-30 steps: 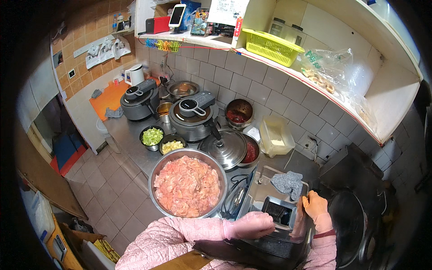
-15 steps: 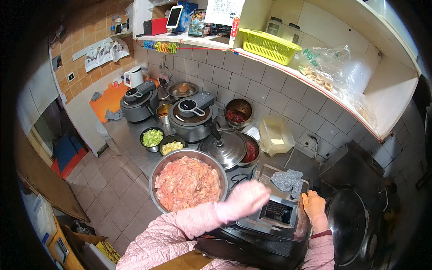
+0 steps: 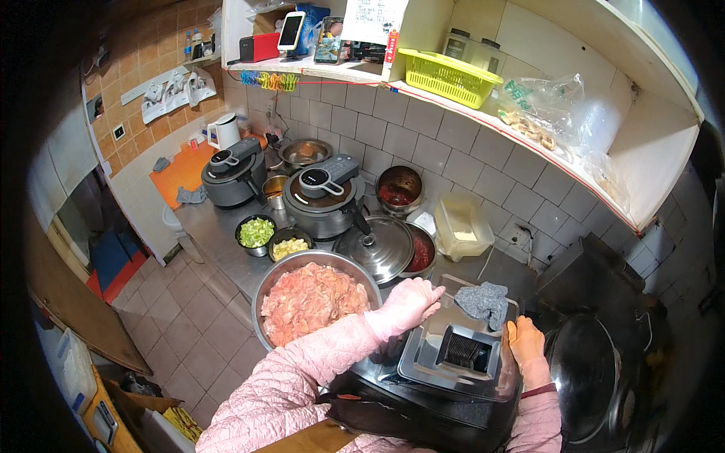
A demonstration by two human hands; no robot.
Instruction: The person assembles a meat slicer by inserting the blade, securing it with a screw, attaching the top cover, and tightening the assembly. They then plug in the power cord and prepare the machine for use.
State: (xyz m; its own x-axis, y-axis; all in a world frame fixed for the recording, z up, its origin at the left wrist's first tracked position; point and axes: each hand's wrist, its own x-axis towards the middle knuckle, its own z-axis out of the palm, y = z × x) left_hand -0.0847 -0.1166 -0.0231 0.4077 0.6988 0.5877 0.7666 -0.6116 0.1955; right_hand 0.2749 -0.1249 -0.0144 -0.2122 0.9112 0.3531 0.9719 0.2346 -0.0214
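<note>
A steel tray top (image 3: 411, 364) with a square opening sits before me, and a row of dark thin blades or slats (image 3: 462, 352) shows inside that opening. My left hand (image 3: 408, 303), in a pale pink glove, is closed at the tray's far left edge, its fingers bent over the rim. On the opposite side my right hand (image 3: 526, 343), in an orange glove, has its fingers wrapped over the right edge. A crumpled grey cloth (image 3: 483, 303) lies on the tray's far corner. Left of the tray, beneath my left forearm, a large steel bowl (image 3: 263, 331) holds sliced raw pale-pink meat (image 3: 313, 298).
Behind the bowl stand two grey pressure cookers (image 3: 327, 204), bowls of chopped green (image 3: 256, 232) and pale pieces (image 3: 290, 248), a steel lid (image 3: 375, 253) and a clear plastic box (image 3: 462, 230). A shelf (image 3: 521, 143) overhangs the counter. A large dark pan (image 3: 581, 370) is at right.
My left hand has moved from over the tray's opening to its far left edge, and its fingers have come down on the rim. My right hand keeps its place.
</note>
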